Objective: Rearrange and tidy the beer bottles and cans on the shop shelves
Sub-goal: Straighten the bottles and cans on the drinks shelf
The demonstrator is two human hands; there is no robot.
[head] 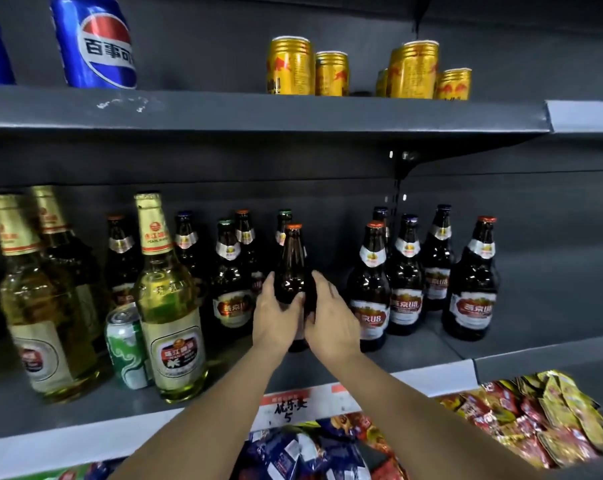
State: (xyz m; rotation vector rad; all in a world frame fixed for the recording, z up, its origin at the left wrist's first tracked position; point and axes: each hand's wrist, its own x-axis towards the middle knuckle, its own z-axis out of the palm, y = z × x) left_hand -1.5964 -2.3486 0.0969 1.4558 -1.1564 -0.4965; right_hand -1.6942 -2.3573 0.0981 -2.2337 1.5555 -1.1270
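Hands around brown bottle on shelf

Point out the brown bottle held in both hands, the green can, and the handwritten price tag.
brown bottle (293, 258): head view, on its bare neck and shoulder above the hands.
green can (127, 351): head view, on its side wall.
handwritten price tag (288, 408): head view, on the white card at the shelf edge.

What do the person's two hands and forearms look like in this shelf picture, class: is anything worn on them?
Both forearms are bare up to the picture's lower edge: no sleeves, gloves, watch or bracelet show. The left hand and right hand show no rings on the parts in view. The nails look short and unpainted, though the picture is too soft to be sure.
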